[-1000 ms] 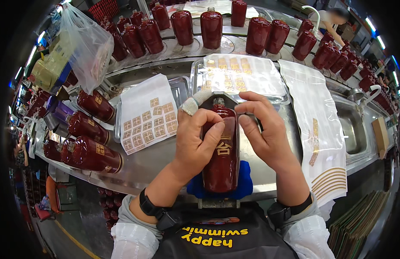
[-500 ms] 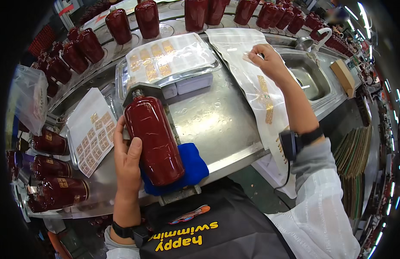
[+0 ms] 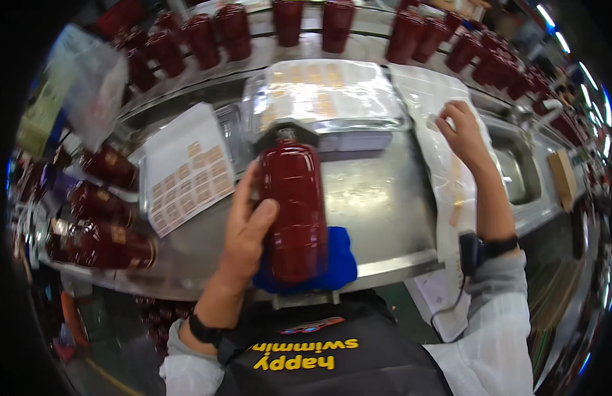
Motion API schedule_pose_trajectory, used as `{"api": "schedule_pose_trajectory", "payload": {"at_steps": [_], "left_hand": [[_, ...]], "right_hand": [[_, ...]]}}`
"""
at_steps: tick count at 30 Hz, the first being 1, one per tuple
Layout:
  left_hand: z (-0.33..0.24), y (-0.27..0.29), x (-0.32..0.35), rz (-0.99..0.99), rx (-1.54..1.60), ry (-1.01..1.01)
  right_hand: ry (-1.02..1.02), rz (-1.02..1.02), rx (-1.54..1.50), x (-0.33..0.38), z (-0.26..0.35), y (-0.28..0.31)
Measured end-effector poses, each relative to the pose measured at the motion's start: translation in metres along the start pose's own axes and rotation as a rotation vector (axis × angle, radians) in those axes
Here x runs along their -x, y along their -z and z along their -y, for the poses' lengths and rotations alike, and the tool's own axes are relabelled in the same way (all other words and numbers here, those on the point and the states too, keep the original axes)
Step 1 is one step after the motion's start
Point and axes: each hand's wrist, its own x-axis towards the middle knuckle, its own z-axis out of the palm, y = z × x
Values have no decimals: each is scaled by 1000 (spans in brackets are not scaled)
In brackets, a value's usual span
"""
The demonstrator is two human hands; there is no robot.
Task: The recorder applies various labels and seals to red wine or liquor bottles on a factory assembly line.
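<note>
A glossy dark red bottle (image 3: 294, 204) lies with its neck pointing away from me, its base over a folded blue cloth (image 3: 342, 257). My left hand (image 3: 245, 228) grips its left side, the thumb on top and the fingers partly hidden behind it. A dark holder (image 3: 261, 140) surrounds the bottle's neck. Out to the right, my right hand (image 3: 461, 131) is over a long white sheet (image 3: 421, 99) that carries gold decals (image 3: 456, 198). Its fingers are curled together in a pinch; whatever is between them is too blurred to make out.
Beyond the bottle, a metal tray (image 3: 402, 122) bears a sheet of gold decals. Another decal sheet (image 3: 190, 181) lies left, near decorated red bottles (image 3: 114, 244) on their sides. Several upright red bottles (image 3: 337, 26) line the back. A sink (image 3: 520, 168) is at right.
The whole view has swung, so the bench and both hands appear further right. My left hand keeps its grip on the bottle. My right hand stays over the white sheet, its fingers still curled.
</note>
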Motion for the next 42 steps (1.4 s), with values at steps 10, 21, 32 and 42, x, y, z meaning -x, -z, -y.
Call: {"api": "schedule_pose_trajectory", "payload": {"at_steps": [10, 21, 32, 42], "left_hand": [[8, 1, 0, -7, 118, -18], [12, -2, 0, -1, -70, -80], [10, -5, -3, -9, -75, -84], [13, -3, -5, -3, -73, -99]], "right_hand": [[271, 177, -768, 13, 214, 14], [219, 177, -711, 9, 224, -31], [271, 81, -759, 3, 224, -43], [275, 56, -757, 1, 223, -46]]}}
